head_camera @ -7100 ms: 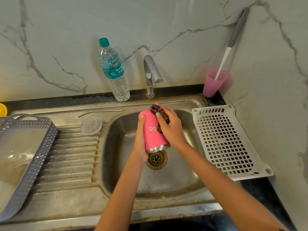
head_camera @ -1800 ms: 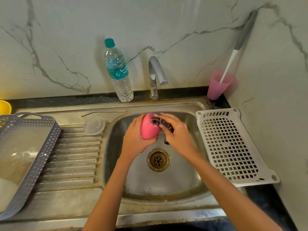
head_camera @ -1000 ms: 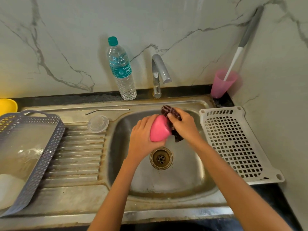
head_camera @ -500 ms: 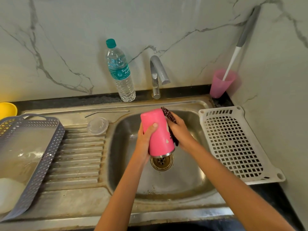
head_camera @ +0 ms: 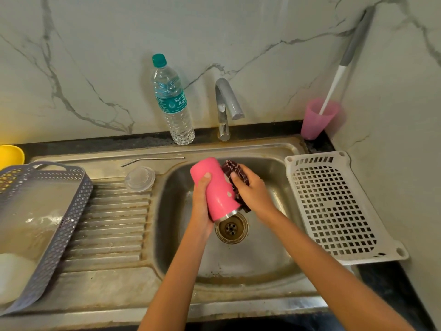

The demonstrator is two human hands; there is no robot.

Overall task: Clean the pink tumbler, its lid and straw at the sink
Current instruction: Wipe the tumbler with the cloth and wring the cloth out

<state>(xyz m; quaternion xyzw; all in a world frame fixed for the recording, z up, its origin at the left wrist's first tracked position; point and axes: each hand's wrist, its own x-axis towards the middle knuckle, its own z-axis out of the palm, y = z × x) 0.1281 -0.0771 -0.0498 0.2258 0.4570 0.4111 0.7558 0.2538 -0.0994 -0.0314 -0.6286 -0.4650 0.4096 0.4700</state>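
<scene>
Backdrop: grey-veined marble wall (head_camera: 238,32) behind and to the right, steel sink (head_camera: 274,266) below, ribbed drainboard (head_camera: 107,223) on its left.
Count, task pieces: one pink tumbler (head_camera: 214,187), one clear lid (head_camera: 140,179), one bent metal straw (head_camera: 152,160).
Count, hands: two, both right over the basin.
Count, the rest: one water bottle (head_camera: 173,103), one tap (head_camera: 226,101), one pink cup (head_camera: 317,120) with one long-handled brush (head_camera: 343,65) in it, one white slotted tray (head_camera: 334,206), one grey basket (head_camera: 47,211), one yellow rim (head_camera: 10,155) at far left.
Left hand (head_camera: 201,204): wrapped round the tumbler's left side, thumb pressed on the pink wall.
Right hand (head_camera: 250,189): fingers curled on a dark maroon scrubber (head_camera: 232,169), pressing it to the tumbler's right side.
Tumbler position: up off the basin floor, tilted, rounded pink end toward the back rim, steel-ringed end down just over the drain (head_camera: 231,228).
Tumbler look: glossy pink, silver band at the lower rim, a pale speck near that band.
Lid and straw: lid flat at the top of the drainboard, just left of the basin; straw along the back ledge just behind it, not touching.
Edges: white tray hard against the basin's right rim; basket over the drainboard's left end; bottle and tap on the back ledge.
Open room: steel floor showing all round the drain; ribs showing between basket and basin.
</scene>
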